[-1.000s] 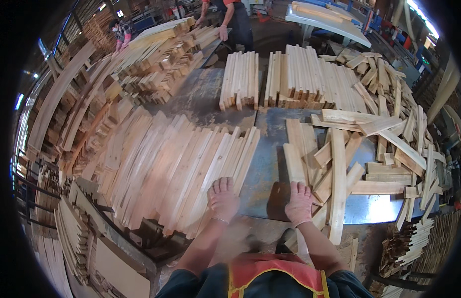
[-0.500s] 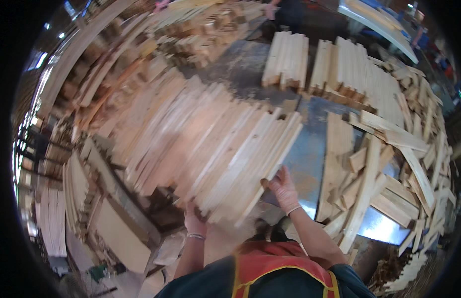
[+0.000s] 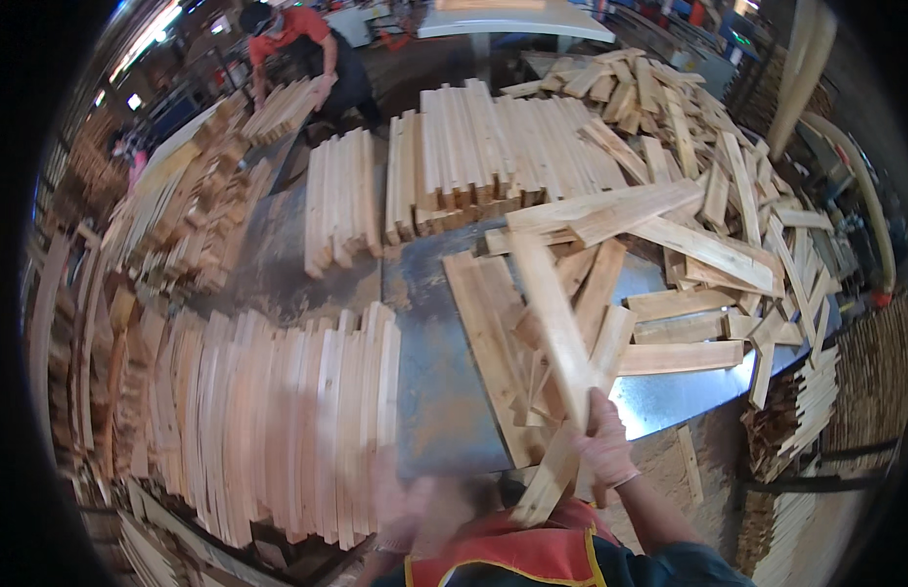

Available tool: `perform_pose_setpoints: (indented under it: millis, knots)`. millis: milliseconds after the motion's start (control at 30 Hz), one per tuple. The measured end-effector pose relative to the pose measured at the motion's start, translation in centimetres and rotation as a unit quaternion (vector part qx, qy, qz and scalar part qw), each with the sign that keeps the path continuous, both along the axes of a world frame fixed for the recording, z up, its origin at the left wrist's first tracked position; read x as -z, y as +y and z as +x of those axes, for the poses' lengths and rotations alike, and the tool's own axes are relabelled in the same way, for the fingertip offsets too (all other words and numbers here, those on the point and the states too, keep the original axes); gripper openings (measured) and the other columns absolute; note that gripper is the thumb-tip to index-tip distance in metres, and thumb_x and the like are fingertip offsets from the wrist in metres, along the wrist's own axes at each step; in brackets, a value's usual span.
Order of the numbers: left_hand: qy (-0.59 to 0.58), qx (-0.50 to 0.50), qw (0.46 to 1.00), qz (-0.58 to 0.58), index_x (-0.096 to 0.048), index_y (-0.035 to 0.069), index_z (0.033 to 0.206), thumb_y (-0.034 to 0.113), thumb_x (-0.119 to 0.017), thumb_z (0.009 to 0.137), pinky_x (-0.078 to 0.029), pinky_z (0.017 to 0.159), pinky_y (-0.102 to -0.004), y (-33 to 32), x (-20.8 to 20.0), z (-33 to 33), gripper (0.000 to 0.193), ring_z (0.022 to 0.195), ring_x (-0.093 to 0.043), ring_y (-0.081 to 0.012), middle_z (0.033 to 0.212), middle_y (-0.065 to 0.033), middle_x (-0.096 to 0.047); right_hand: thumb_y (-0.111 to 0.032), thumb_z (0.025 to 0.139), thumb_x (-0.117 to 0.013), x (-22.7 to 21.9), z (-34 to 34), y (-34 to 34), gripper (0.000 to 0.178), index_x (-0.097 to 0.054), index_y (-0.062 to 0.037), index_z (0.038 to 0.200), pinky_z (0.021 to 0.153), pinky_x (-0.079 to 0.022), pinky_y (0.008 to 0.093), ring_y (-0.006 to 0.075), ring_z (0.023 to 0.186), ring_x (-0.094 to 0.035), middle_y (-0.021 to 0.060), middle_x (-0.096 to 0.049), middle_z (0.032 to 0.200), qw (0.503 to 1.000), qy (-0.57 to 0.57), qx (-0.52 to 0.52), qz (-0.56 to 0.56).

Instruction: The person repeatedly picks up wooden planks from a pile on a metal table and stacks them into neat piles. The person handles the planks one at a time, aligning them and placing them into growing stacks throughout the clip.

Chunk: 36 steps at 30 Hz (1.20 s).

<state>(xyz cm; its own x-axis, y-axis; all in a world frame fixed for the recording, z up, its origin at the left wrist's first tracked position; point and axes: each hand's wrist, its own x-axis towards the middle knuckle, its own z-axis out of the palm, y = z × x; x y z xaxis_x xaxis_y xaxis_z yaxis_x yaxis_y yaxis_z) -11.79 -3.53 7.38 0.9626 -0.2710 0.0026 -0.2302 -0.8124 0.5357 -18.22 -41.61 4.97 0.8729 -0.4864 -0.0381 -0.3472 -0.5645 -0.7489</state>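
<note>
My right hand (image 3: 606, 445) is closed around the near end of a long pale wooden slat (image 3: 552, 323). The slat slants up and away over a loose heap of slats (image 3: 669, 293) on the grey metal table (image 3: 439, 391). A second slat (image 3: 544, 479) crosses under the same hand and points down toward my body. My left hand (image 3: 400, 501) is a motion blur at the table's near edge. It sits just right of a long row of slats (image 3: 278, 421) standing on edge. Its fingers cannot be made out.
Neat upright bundles of slats (image 3: 473, 147) and a smaller bundle (image 3: 341, 196) stand at the far side of the table. More loose slats (image 3: 708, 176) spread to the right. A person in an orange shirt (image 3: 292, 29) handles stacked wood at the far left.
Both hands were on the big batch of slats, shifting it left. That batch now rests at my left; my right hand has gone to the loose heap and gripped a slat.
</note>
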Motion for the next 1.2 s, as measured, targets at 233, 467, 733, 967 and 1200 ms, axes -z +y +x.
perform_pose_setpoints:
  millis: [233, 467, 733, 967, 1200]
  knots:
    - [0.356, -0.108, 0.772, -0.516, -0.065, -0.004, 0.122, 0.01, -0.076, 0.093, -0.059, 0.079, -0.0358, -14.7, 2.3, 10.1, 0.033, 0.09, -0.068, -0.0182, 0.104, -0.0085, -0.07, -0.046, 0.088, -0.077, -3.0, 4.2, 3.4, 0.09, -0.041, -0.002, 0.158, 0.124, -0.035, 0.0479, 0.0437, 0.145, -0.047, 0.0291, -0.049, 0.155, 0.986, -0.029, -0.146, 0.074]
    - [-0.069, -0.064, 0.957, 0.276, -0.049, 0.008, 0.154, 0.024, -0.073, 0.089, -0.04, 0.119, -0.052, -3.9, 7.6, 7.7, 0.071, 0.137, -0.053, -0.0378, 0.144, -0.0183, -0.059, -0.045, 0.087, -0.078, 6.2, -2.4, -5.7, 0.081, -0.052, -0.0034, 0.151, 0.105, -0.051, 0.0435, 0.0379, 0.121, -0.066, 0.0243, -0.068, 0.133, 0.933, 0.098, 0.263, 0.224]
    - [-0.006, 0.024, 0.996, 0.09, -0.052, 0.006, 0.15, 0.04, -0.082, 0.082, -0.035, 0.121, -0.0456, -4.5, 1.7, 6.1, 0.081, 0.141, -0.048, -0.0349, 0.146, -0.0164, -0.057, -0.013, 0.095, -0.073, -1.4, 0.1, -2.7, 0.047, -0.063, -0.0008, 0.139, 0.092, -0.055, 0.0324, 0.0155, 0.106, -0.067, 0.0077, -0.072, 0.122, 0.813, -0.139, 0.125, 0.552]
    - [0.383, 0.108, 0.882, -0.253, -0.067, 0.003, 0.134, 0.034, -0.075, 0.09, -0.054, 0.098, -0.0411, -11.5, -2.6, 3.8, 0.054, 0.112, -0.072, -0.0346, 0.124, -0.0218, -0.073, -0.022, 0.098, -0.074, -4.3, 5.6, 6.7, 0.057, -0.054, 0.0012, 0.147, 0.088, -0.056, 0.0325, 0.0168, 0.101, -0.067, 0.0073, -0.069, 0.11, 0.849, -0.108, 0.011, 0.517]
    - [-0.098, -0.044, 0.98, 0.165, -0.068, 0.006, 0.133, 0.037, -0.077, 0.083, -0.04, 0.116, -0.0486, -4.2, 6.0, 3.4, 0.06, 0.139, -0.05, -0.0353, 0.14, -0.0165, -0.06, -0.02, 0.096, -0.076, -1.5, 0.5, 0.0, 0.069, -0.048, 0.0061, 0.153, 0.089, -0.055, 0.0295, 0.0157, 0.098, -0.066, 0.0067, -0.067, 0.111, 0.912, -0.05, 0.065, 0.402]
